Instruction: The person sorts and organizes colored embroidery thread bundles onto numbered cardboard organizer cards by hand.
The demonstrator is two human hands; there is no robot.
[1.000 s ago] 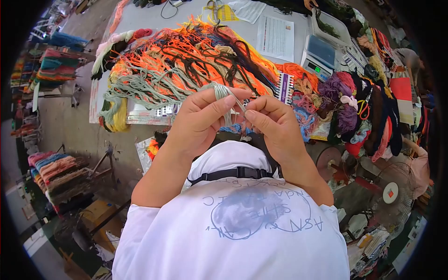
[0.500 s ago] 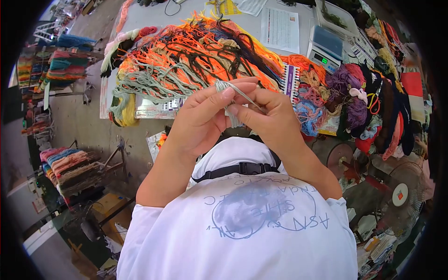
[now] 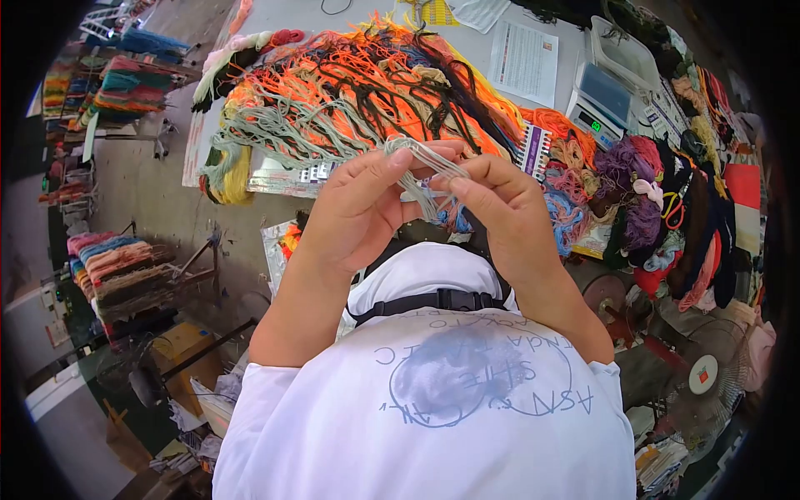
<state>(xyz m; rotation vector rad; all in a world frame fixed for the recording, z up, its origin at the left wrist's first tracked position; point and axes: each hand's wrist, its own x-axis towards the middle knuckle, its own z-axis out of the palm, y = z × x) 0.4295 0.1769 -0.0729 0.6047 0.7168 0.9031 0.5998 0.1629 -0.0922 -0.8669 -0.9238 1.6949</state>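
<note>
A small bundle of pale grey-green yarn (image 3: 423, 158) is stretched between my two hands, in front of my body near the table edge. My left hand (image 3: 367, 187) pinches one end of it between thumb and fingers. With thumb and forefinger, my right hand (image 3: 493, 196) grips the strands a little to the right. Loose loops of the yarn hang below, between the hands. Just beyond them lies a large heap of yarn (image 3: 358, 92), mostly orange and black, with grey-green strands (image 3: 283, 133) along its near left side.
A digital scale (image 3: 596, 108), a printed sheet (image 3: 523, 57) and a clear plastic tub (image 3: 625, 54) are on the table. Purple yarn (image 3: 625, 175) and red-handled scissors (image 3: 673, 208) lie to the right. A fan (image 3: 704, 375) stands at lower right; yarn racks (image 3: 125, 267) at left.
My right hand has drawn slightly away from the left, and the wrapped yarn now spreads into longer loops between them. The view has shifted a little.
</note>
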